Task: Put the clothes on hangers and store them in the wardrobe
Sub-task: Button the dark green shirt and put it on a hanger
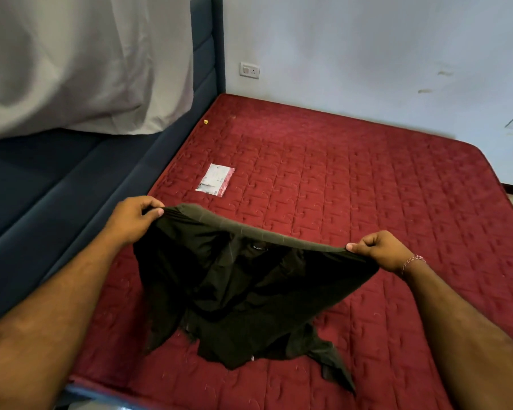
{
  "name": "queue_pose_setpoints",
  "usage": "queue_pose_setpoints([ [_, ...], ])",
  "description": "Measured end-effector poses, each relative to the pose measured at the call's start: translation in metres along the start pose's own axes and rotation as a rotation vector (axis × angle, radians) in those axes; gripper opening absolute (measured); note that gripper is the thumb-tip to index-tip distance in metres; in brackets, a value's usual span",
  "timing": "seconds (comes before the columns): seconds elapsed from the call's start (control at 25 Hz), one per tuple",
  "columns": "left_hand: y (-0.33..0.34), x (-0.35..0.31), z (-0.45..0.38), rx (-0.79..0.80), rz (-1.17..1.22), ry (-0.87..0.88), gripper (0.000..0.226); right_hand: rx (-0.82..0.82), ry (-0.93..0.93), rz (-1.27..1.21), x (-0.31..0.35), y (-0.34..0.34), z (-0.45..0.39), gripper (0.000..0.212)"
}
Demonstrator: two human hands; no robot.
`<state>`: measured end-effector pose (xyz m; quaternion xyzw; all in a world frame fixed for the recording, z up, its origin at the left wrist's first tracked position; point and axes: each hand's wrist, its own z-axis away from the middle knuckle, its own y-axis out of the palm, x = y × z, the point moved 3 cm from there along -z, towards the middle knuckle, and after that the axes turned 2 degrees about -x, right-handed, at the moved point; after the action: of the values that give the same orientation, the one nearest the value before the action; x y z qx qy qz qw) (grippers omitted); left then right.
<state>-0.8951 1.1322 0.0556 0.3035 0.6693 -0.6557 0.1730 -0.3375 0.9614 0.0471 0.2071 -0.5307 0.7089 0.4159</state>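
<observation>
One limp, dark olive-black fabric garment (pixel 243 291) is pinched at its ribbed edge by the left hand (pixel 134 217) at 10 o'clock and the right hand (pixel 382 250) at 2 o'clock. It is held over one quilted red mattress (pixel 367 179).

Print on the small packet (pixel 215 180) too small to read, tiny yellow object (pixel 206 121) unidentifiable, garment label (pixel 259 247) illegible, grey cloth (pixel 80 60) cut by top edge

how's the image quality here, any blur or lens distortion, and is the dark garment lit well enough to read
Head view: wide-angle bending curves the mattress edges and stretches both forearms at the corners; the grey cloth at upper left is soft and blurred; lighting is even and diffuse, without glare; the dark garment, pinched by the left hand and right hand, is underexposed, so its folds barely read.
</observation>
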Motion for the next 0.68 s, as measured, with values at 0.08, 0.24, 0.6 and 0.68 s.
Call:
queue_pose_setpoints([
  [0.08,-0.004,-0.014,0.001,-0.193,0.015,-0.051,0.008,0.059,-0.013,-0.087,-0.004,-0.006,-0.002,0.039],
  [0.24,-0.017,-0.03,0.003,-0.431,0.068,-0.146,0.019,0.164,-0.013,-0.021,-0.017,-0.016,-0.005,0.022],
  [0.6,0.013,-0.066,0.031,-0.439,0.17,-0.301,0.023,-0.138,0.154,-0.047,-0.033,-0.033,-0.005,0.026],
  [0.68,0.042,-0.082,0.049,-0.339,0.34,-0.429,0.021,-0.012,0.248,-0.331,-0.028,-0.008,0.012,0.011],
])
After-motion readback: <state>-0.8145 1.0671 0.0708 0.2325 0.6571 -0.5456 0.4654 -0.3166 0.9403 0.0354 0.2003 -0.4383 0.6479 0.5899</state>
